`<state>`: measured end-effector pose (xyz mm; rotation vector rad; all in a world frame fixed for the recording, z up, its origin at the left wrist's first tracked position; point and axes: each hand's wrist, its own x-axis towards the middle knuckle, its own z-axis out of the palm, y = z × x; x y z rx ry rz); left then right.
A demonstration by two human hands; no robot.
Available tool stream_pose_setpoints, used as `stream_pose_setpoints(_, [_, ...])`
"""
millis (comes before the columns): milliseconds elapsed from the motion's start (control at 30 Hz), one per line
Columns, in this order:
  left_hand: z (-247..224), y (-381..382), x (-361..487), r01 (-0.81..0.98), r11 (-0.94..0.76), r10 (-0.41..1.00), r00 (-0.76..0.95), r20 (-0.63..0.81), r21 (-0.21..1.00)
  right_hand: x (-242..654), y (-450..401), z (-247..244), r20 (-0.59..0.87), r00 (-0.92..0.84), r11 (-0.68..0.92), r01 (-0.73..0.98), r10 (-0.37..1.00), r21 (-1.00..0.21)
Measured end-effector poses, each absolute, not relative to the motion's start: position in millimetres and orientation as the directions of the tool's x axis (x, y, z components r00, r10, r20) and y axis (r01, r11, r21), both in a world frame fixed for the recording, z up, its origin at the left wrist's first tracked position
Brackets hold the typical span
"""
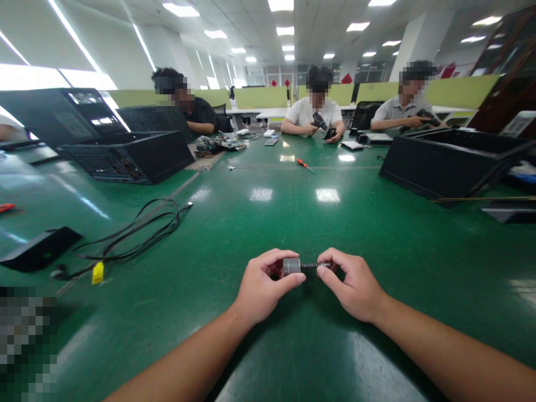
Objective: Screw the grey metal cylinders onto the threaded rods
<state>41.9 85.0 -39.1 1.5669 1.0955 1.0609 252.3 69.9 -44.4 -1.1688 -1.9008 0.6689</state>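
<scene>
Just above the green table [251,229], my left hand [268,285] pinches a short grey metal cylinder [292,266] between thumb and fingers. A thin dark shaft [309,266] extends from the cylinder to the right. The fingertips of my right hand [352,282] are closed round the shaft's far end, where a ridged part shows. Both pieces lie in one line, roughly level. The fingers partly cover the cylinder's left side and the shaft's tip.
Black computer cases [142,156] stand at the back left and right [444,167]. Coiled black cable [138,229] lies left, an orange screwdriver [305,164] farther ahead. Across the table, three people sit; one holds a drill [320,121]. A black part [42,248] rests at far left.
</scene>
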Motion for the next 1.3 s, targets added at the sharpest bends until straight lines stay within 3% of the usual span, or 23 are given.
stream_pose_setpoints(1300, [-34.6, 85.9, 43.8, 0.021, -0.075, 0.979, 0.193, 0.070, 0.997, 254.7, 72.5, -46.4, 0.326, -0.231, 0.398, 0.453, 0.917, -0.798])
